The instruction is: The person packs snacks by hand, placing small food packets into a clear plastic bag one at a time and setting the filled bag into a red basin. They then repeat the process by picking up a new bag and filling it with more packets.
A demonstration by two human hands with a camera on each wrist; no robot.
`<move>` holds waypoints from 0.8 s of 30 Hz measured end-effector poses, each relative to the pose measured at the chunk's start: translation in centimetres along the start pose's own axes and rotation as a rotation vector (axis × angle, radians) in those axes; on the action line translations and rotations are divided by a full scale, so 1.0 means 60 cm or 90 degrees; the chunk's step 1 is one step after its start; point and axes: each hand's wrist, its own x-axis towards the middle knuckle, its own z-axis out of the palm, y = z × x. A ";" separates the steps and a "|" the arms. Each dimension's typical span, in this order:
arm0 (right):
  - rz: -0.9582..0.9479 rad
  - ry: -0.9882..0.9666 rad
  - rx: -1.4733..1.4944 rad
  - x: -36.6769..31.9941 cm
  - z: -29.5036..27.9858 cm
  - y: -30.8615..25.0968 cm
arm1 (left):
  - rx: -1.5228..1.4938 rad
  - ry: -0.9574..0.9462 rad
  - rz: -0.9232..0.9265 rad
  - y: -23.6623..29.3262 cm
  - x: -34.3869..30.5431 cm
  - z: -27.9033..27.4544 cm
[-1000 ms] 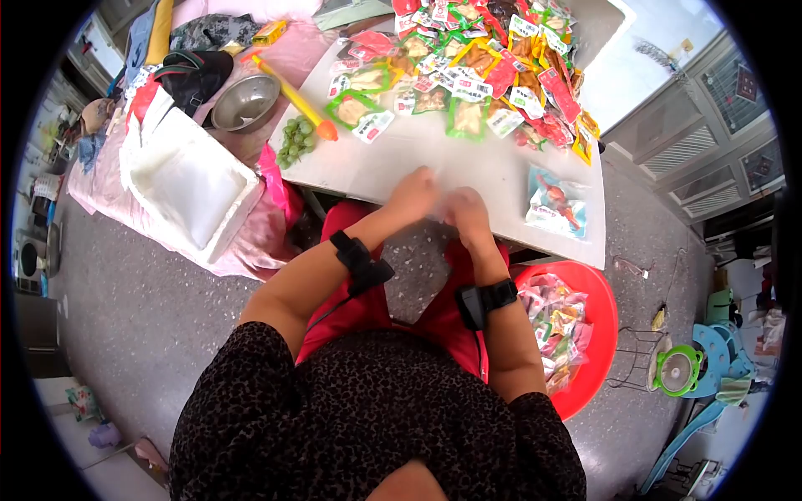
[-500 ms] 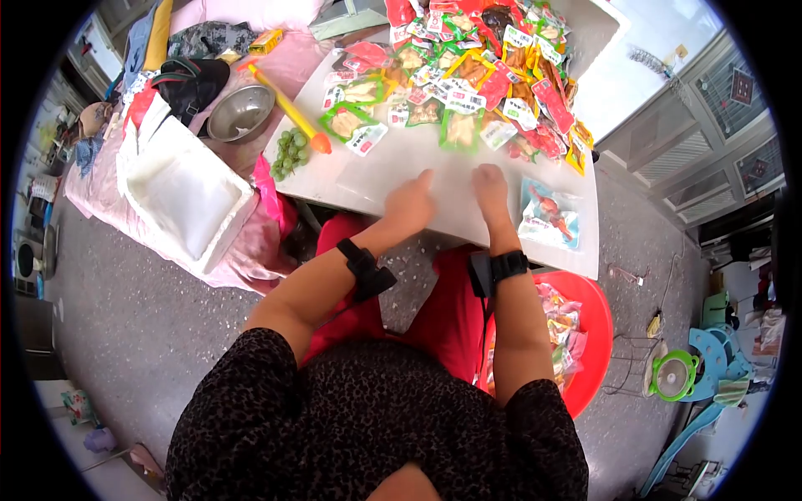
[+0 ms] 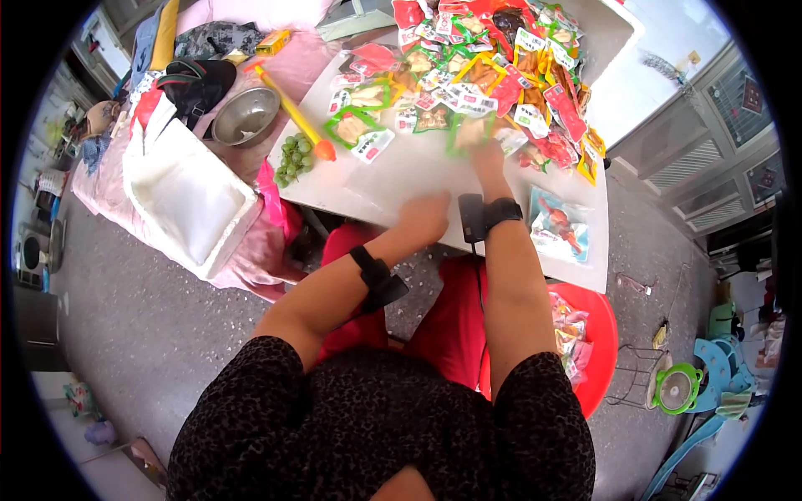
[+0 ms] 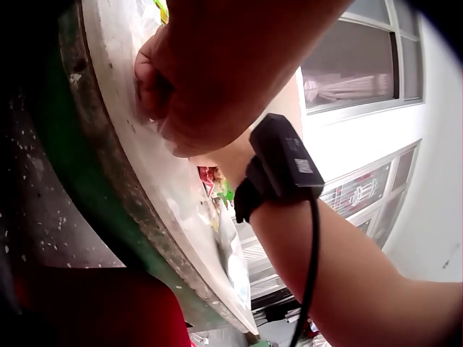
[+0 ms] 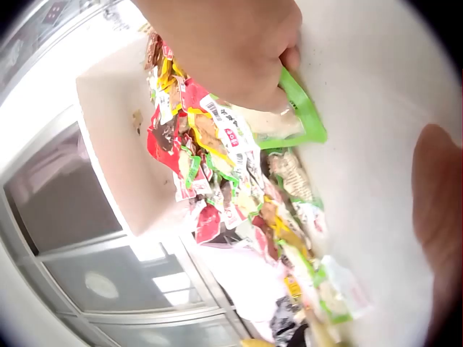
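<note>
My right hand (image 3: 489,160) reaches the near side of the packet heap. Its fingers grip the edge of a green-bordered food packet (image 5: 307,116) with pale contents, which lies on the table in the right wrist view. My left hand (image 3: 424,217) is close to the table's front edge, its fingers curled in the left wrist view. It pinches a thin clear plastic bag (image 3: 376,179), faint against the pale tabletop; the fingertips are partly hidden. Beyond the right hand is a heap of red, yellow and green food packets (image 3: 480,75).
A separate clear packet with reddish food (image 3: 558,225) lies at the table's right. Green grapes (image 3: 294,159) and a yellow stick with an orange tip (image 3: 292,108) are at the left. A red basin (image 3: 597,351) of packets stands below; a white foam box (image 3: 192,200) sits left.
My right hand has moved forward from the front of the table to the green-bordered packet. The left hand has shifted slightly right and back toward the table edge.
</note>
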 end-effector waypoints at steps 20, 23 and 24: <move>0.082 -0.099 0.457 -0.247 -0.221 -0.008 | -0.050 0.063 0.023 0.007 0.001 -0.006; 0.120 -0.161 0.457 -0.229 -0.207 0.012 | -0.060 0.107 0.078 0.004 -0.007 0.006; 0.129 -0.157 0.493 -0.226 -0.200 0.020 | -0.064 0.127 0.099 0.003 -0.009 0.011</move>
